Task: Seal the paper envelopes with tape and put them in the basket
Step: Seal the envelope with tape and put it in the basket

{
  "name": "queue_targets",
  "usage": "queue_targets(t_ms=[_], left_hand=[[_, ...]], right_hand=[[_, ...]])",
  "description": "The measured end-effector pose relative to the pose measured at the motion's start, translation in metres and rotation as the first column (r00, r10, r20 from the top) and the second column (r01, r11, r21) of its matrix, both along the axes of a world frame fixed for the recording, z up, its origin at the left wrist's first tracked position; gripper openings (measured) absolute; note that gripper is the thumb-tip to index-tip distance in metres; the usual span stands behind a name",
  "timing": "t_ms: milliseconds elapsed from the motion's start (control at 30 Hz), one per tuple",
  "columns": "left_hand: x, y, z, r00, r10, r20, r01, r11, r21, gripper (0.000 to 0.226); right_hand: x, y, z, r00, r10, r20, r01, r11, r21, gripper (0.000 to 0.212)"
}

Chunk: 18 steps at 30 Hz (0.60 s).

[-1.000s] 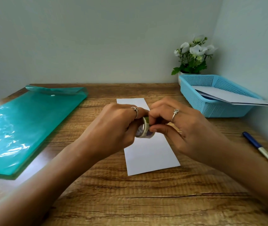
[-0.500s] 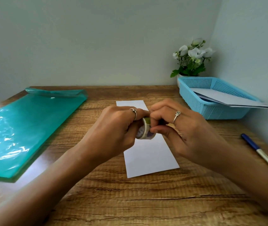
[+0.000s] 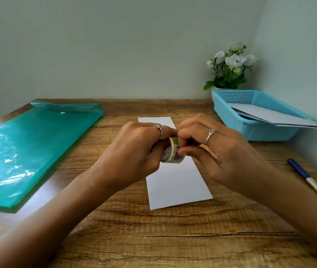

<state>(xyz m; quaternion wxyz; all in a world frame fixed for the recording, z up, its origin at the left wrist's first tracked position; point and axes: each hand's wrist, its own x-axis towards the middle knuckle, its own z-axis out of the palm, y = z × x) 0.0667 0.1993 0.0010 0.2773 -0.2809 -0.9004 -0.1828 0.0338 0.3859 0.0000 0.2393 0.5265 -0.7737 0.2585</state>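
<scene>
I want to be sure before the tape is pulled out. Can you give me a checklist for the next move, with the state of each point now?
1. Left hand holds the tape roll firmly: ok.
2. Right hand pinches at the roll's edge: ok.
3. Free tape end found and lifted: cannot tell, the fingers hide it.
4. White envelope lies flat on the table under the hands: ok.
5. Envelope flap closed, ready for tape: cannot tell.
6. Blue basket within view, with room on top of the envelopes already inside: ok.
</scene>
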Motion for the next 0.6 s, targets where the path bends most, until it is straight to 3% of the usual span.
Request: queue_targets(t_ms=[267, 600], left_hand=[[0.0008, 0.0029, -0.0021, 1.0, 0.003, -0.002, -0.003, 0.998, 0.065, 0.027], [-0.0014, 0.0036, 0.0016, 0.999, 0.005, -0.045, -0.002, 0.998, 0.056, 0.031]], right_hand=[[0.0004, 0.0024, 0.0009, 1.0, 0.013, -0.006, -0.013, 1.0, 0.004, 0.003], [0.0018, 0.0068, 0.0051, 0.996, -0.012, 0.084, 0.019, 0.996, -0.085, 0.017]])
